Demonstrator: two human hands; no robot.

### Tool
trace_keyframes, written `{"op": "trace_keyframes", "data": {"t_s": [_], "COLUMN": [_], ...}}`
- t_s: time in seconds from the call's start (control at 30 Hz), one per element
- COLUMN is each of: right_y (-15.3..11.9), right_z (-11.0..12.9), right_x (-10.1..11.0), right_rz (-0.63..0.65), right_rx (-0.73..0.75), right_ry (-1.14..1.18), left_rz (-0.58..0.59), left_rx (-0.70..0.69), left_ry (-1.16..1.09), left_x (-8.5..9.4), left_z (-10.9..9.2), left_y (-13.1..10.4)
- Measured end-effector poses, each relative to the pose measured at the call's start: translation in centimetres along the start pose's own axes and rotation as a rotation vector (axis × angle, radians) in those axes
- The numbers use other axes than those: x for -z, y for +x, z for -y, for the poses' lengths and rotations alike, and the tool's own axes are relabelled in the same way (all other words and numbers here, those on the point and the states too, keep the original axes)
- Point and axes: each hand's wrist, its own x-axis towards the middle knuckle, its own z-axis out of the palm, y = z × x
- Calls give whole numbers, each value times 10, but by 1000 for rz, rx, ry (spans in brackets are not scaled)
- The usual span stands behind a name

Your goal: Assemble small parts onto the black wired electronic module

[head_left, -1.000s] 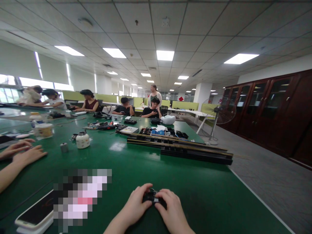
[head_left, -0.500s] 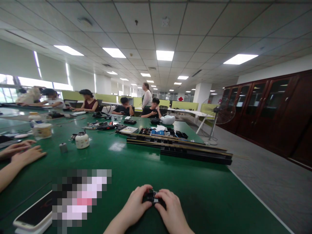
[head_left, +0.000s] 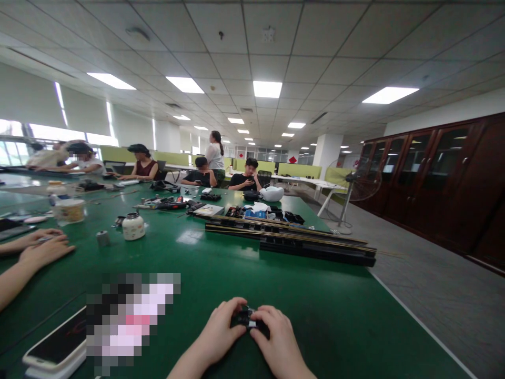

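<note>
A small black object with a pale patch (head_left: 249, 319) sits between my two hands, low in the middle of the view, just over the green table (head_left: 221, 281). My left hand (head_left: 223, 327) grips its left side, thumb below and fingers curled over the top. On its right side, my right hand (head_left: 275, 329) holds it with bent fingers and thumb. The fingers cover much of the object, so its exact shape is hidden.
A phone (head_left: 59, 337) lies left of my hands, beside a pixelated patch. Another person's hands (head_left: 45, 247) rest at the left edge. Further off are a patterned jar (head_left: 133, 227), a metal cylinder (head_left: 102, 238), a plastic tub (head_left: 70, 210) and long black rails (head_left: 315, 252).
My hands have barely moved around the black object. The neighbouring person's hands have shifted slightly and come closer together. A standing person in the background has moved left.
</note>
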Motion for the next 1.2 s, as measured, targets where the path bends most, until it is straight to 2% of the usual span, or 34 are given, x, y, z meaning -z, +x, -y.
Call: {"op": "trace_keyframes", "data": {"t_s": [0.33, 0.5, 0.67, 0.9, 1.1, 1.2], "right_y": [-1, 0, 1, 3, 4, 4], "right_z": [0, -1, -10, -27, -30, -31], "right_x": [2, 3, -1, 0, 10, 13], "right_rz": [-18, -106, -260, -438, -510, -542], "right_rx": [17, 47, 42, -145, -292, -319], "right_ry": [9, 68, 161, 154, 155, 149], "left_rz": [15, 18, 16, 21, 25, 20], "left_rx": [7, 10, 19, 37, 40, 42], "left_ry": [-8, -37, -54, -41, -46, -50], "left_x": [0, -1, -2, 1, 2, 2], "left_z": [1, 2, 6, 1, 0, 2], "left_y": [1, 2, 5, 3, 1, 2]}}
